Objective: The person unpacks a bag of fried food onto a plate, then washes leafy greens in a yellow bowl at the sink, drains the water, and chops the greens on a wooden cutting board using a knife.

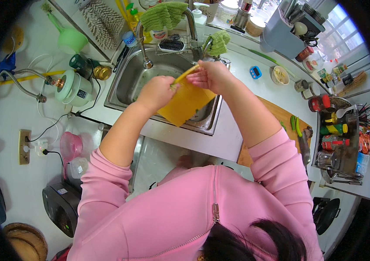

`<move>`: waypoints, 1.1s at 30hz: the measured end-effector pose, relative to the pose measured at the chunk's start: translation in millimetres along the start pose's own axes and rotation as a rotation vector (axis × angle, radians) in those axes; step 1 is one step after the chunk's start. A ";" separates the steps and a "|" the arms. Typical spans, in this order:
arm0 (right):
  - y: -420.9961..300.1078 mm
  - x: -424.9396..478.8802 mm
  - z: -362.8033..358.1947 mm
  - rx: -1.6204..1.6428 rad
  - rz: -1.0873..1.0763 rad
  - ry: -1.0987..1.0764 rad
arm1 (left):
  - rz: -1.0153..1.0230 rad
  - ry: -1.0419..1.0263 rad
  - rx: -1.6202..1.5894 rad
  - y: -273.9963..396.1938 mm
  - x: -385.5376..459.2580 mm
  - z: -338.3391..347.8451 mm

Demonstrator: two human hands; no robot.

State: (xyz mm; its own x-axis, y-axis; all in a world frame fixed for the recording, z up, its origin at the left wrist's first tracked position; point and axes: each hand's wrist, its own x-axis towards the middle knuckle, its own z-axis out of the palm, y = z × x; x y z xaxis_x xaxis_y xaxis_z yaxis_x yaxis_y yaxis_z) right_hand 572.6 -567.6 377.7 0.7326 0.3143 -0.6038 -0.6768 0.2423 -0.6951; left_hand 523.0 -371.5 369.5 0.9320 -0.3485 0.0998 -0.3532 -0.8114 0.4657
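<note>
Above the stainless steel sink [123, 76] I hold a thin yellow sheet [185, 101] by its top edge. Whether it is cloth or plastic, I cannot tell. My left hand [158, 91] is closed around one end of that edge. The other end is pinched in my right hand [212, 75], whose remaining fingers are loosely curled. Between the hands the edge looks bunched into a narrow band, and the rest hangs over the near part of the basin. Small green bits show near its lower right side. A curved faucet [147, 62] reaches down into the basin on the left.
Right of the sink, a wooden cutting board [269, 112] bears green peppers [298, 126] and a knife [304, 146]. Behind it are a blue timer [255, 72] and a small bowl [280, 75]. A pale green electric cooker [75, 89] is at left, a condiment rack [338, 140] at right.
</note>
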 end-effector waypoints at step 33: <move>27.8 90.3 -159.9 -1.249 -0.691 0.723 | -1.211 0.417 -1.522 -141.3 -35.6 56.3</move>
State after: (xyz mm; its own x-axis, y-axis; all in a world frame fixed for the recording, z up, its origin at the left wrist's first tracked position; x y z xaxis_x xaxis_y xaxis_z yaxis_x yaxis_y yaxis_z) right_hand 631.5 -679.2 241.5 0.9835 -0.1007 0.1505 -0.0012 -0.8349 -0.5504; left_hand 535.2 -270.8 250.6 0.6270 0.2713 -0.7303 0.5014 0.5770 0.6448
